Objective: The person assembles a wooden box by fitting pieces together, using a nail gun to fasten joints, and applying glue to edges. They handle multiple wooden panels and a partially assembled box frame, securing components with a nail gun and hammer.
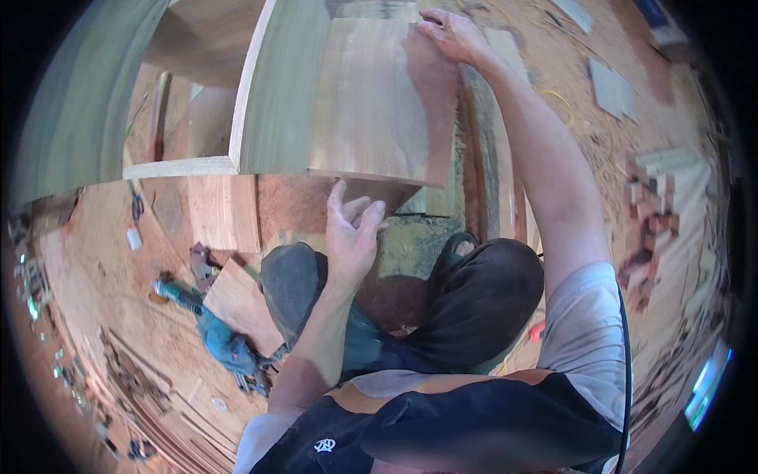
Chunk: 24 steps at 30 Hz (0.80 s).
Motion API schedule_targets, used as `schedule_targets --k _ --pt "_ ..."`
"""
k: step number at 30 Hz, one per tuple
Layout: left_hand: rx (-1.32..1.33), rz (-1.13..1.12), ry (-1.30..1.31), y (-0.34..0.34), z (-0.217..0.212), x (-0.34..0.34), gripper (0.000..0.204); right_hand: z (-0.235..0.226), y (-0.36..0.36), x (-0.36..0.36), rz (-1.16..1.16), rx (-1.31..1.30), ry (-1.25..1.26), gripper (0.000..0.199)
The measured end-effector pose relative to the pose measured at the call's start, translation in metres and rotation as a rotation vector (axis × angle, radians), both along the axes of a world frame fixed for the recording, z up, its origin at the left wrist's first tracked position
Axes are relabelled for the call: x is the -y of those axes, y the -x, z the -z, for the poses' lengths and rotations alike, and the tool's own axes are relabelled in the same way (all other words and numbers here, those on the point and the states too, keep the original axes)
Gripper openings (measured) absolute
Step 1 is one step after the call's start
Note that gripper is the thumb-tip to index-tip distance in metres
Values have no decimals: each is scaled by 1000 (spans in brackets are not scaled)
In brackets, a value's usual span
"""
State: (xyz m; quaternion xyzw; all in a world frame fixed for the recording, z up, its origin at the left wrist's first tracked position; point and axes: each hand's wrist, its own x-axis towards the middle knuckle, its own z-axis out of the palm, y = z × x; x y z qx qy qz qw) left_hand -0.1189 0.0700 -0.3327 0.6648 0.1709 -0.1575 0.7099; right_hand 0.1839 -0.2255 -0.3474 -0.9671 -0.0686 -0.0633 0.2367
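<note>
A wooden panel with pale, streaky grain is in front of me, against the side of a larger wooden frame. My right hand is at the panel's far right corner, its fingers bent over the edge. Below the near edge, my left hand is raised with the index finger pointing up at the panel's underside and the other fingers loosely bent and apart. Nothing shows in the left hand; whether its fingertip touches the edge I cannot tell.
Left of my knees lie a teal power tool, blue cloth-like material, a loose board, scissors and a white bottle. Stacked wood strips lie lower left. Reddish blocks and pale sheets are on the right.
</note>
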Motion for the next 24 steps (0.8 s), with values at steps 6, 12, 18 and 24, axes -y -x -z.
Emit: schedule_targets --k 6,12,18,24 --pt "-71 -252 -34 -16 16 58 101 17 -36 2 -177 -127 -41 45" --pt "-148 -362 -13 -16 9 95 106 51 -61 25 -233 -125 -138 51" --pt "-70 -250 -324 -8 -1 129 120 67 -54 9 -227 -70 -259 51" --pt "-20 47 -829 -8 -17 147 104 40 -26 44 -157 -334 -431 36"
